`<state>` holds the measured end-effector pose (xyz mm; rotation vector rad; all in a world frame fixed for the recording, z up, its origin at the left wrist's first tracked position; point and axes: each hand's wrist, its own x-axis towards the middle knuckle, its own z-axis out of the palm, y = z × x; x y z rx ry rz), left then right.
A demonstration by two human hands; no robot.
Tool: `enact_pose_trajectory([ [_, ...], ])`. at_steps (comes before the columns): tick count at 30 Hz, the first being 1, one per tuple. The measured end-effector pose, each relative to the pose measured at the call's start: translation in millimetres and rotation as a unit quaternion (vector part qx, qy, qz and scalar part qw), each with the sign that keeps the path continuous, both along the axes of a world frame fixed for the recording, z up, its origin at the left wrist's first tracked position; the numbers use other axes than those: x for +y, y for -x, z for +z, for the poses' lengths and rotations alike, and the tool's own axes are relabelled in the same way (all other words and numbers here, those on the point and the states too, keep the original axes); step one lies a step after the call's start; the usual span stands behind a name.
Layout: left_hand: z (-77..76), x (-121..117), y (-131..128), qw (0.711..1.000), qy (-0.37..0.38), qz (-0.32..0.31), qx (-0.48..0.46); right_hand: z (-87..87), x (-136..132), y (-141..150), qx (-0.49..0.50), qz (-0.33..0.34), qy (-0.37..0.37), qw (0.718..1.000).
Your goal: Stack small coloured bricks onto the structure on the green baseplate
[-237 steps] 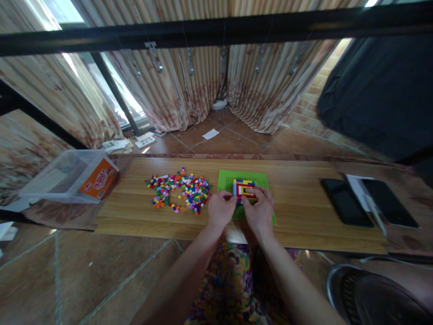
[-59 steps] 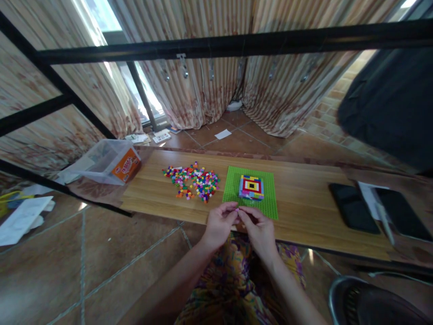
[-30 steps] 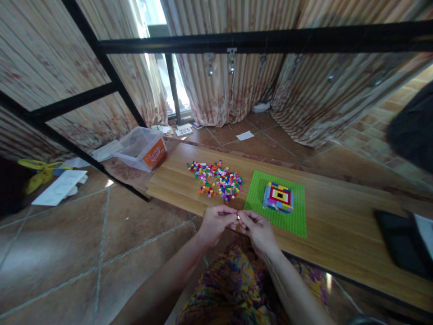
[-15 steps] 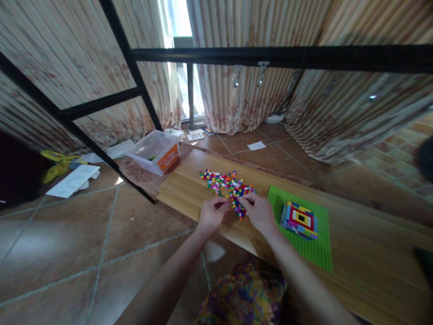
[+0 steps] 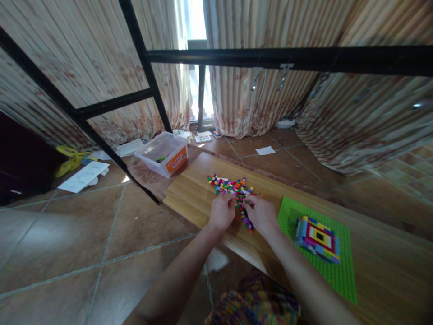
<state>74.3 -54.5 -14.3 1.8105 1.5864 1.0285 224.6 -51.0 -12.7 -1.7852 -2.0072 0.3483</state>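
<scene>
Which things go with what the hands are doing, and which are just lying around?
Seem part of it:
loose colourful bricks
green baseplate
brick block on it
maybe the clear box, with green bits inside

Seem just lying about:
white paper sheet on the floor
yellow thing

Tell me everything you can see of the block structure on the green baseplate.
The block structure is a low, boxy stack of small, plastic-looking bricks. Nested rectangles pattern its top: a black centre ringed in yellow, red farther out, and yellow and blue among the edge bricks. The visible sides mix colours, blue included; the underside is hidden. It sits flat on the studded green baseplate. The left hand and right hand are both clear of it.
</scene>
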Motion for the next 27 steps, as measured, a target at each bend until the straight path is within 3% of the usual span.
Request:
enact_pose_trajectory([
  [4, -4.7, -1.9, 27.9, 0.996, 0.0, 0.084, -0.021, 12.0, 6.8, 10.9, 0.016, 0.012, -0.009, 1.0],
  [8, -13.2, -4.8, 48.1, 0.992, 0.006, 0.124, -0.02, 19.3, 19.1, 34.1, -0.001, 0.078, -0.007, 0.997],
  [15, -16.3, -6.4, 46.2, 0.994, 0.022, 0.08, -0.07, 11.0, 27.1, 65.7, -0.106, 0.084, 0.003, 0.991],
  [23, -20.8, -11.9, 41.8, 0.998, 0.014, 0.042, -0.048, 3.4, 15.4, 31.8, -0.093, 0.096, 0.004, 0.991],
  [27, -20.4, -12.4, 41.7, 0.999, 0.001, 0.035, -0.03, 5.6, 15.7, 31.0, -0.092, 0.078, 0.003, 0.993],
])
